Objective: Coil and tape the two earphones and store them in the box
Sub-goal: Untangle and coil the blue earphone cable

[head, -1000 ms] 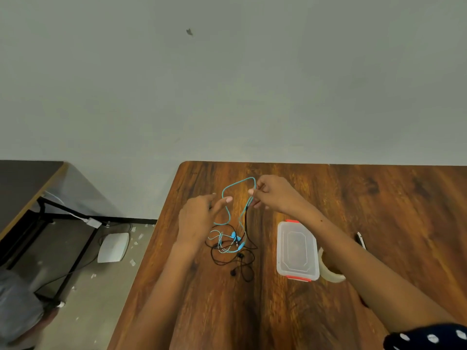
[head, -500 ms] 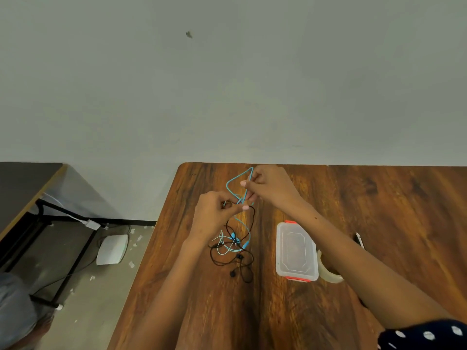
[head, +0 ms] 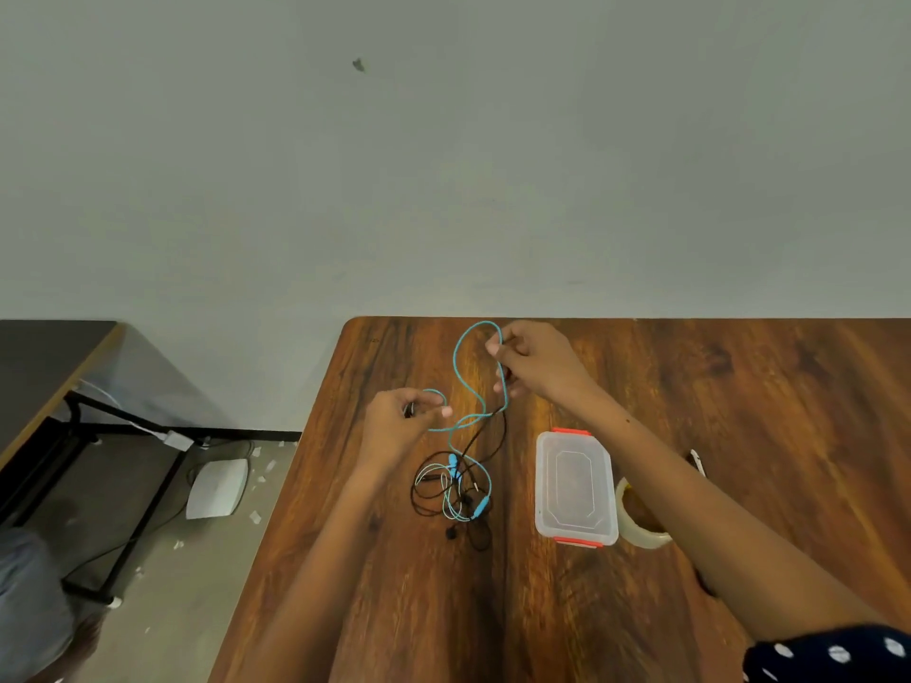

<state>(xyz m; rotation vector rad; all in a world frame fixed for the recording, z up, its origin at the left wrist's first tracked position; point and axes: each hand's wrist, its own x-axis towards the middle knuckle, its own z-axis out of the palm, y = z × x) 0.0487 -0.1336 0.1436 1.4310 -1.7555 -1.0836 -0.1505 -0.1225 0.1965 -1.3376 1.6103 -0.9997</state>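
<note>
Blue earphone [head: 466, 382] is held above the wooden table [head: 739, 411] between both hands; half a second ago the hands met over the tangle, now they are apart. The left hand [head: 394, 426] pinches one end of its cord, and the right hand [head: 535, 362] pinches a loop farther back. The cord's long run goes from the far loop toward the viewer into the tangle. Two earphones show: the blue one and a black earphone [head: 443, 505] lying knotted together on the table. One closed clear box [head: 574, 488] lies right of them, one tape roll [head: 641, 520] just beside it.
</note>
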